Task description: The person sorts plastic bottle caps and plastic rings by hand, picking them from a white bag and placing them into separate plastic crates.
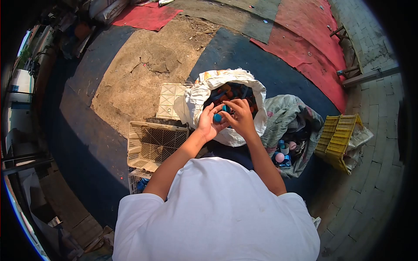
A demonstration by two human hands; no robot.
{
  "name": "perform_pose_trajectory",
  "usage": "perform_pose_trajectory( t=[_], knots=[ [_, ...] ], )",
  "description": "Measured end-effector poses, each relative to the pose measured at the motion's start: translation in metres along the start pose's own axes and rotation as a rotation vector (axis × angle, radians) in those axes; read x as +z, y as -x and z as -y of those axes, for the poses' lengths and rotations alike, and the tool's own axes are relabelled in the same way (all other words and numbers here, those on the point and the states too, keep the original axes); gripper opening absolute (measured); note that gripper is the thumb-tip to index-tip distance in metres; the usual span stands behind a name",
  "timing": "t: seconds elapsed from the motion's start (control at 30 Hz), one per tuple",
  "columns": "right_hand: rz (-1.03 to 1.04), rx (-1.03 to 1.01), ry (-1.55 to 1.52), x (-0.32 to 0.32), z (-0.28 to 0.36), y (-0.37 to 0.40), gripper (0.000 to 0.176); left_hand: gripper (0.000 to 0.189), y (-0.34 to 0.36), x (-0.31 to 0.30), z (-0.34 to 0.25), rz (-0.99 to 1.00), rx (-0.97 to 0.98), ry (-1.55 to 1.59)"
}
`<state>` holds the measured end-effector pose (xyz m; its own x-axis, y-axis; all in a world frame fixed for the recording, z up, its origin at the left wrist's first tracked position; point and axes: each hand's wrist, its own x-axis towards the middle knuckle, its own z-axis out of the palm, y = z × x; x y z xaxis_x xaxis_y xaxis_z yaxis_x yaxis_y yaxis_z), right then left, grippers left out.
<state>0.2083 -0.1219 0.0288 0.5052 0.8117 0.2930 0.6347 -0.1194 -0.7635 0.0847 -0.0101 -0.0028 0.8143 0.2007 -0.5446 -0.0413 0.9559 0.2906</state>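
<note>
Over the mouth of a white woven sack point(196, 98), both hands are close together. My left hand point(208, 124) is palm up with its fingers curled around a small blue cap point(217, 118). In my right hand point(240, 116), the thumb and fingers pinch a teal cap point(226, 108) just above the left palm. The sack's rim is rolled outward. Inside it lie many small dark, orange and blue pieces point(224, 91), too shaded to tell apart.
To the right stands a grey-green sack point(278, 108) with blue and pink plastic pieces. Beyond it is a yellow crate point(331, 137) by the brick wall point(374, 174). Beige crates point(139, 145) stand left of the white sack. Dark and red mats point(300, 39) cover the ground.
</note>
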Motion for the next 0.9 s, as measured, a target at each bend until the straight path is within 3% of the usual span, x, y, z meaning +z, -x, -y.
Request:
perform_pose_trajectory(
  t=[0.2,0.23,0.3,0.37,0.43,0.53,0.63,0.73,0.9],
  knots=[
    [0.056,-0.064,-0.130,0.001,0.006,0.002,0.043,0.038,0.004,0.001,-0.001,0.004,0.134,0.147],
    [0.036,0.016,-0.172,0.000,0.000,0.004,0.042,0.038,0.006,-0.006,-0.004,0.078,0.123,0.122],
    [0.000,0.168,-0.255,-0.002,-0.019,0.008,0.038,0.040,0.011,-0.007,-0.006,0.027,0.121,0.153],
    [-0.055,0.453,-0.445,0.001,-0.052,0.012,0.031,0.042,0.015,-0.004,-0.008,0.061,0.132,0.173],
    [-0.013,0.485,0.021,-0.004,-0.084,0.019,0.030,0.044,0.020,-0.001,-0.010,0.077,0.149,0.179],
    [0.041,0.468,0.229,0.002,-0.115,0.020,0.030,0.046,0.024,0.002,-0.015,0.095,0.177,0.169],
    [0.004,0.392,0.248,0.014,-0.120,0.015,0.033,0.046,0.028,-0.001,-0.017,0.112,0.203,0.170],
    [0.176,0.466,0.323,0.021,-0.115,0.002,0.037,0.046,0.031,-0.007,-0.017,0.094,0.197,0.171],
    [0.118,0.399,0.417,0.039,-0.143,0.006,0.035,0.046,0.036,-0.009,-0.015,0.085,0.204,0.169]
  ],
)
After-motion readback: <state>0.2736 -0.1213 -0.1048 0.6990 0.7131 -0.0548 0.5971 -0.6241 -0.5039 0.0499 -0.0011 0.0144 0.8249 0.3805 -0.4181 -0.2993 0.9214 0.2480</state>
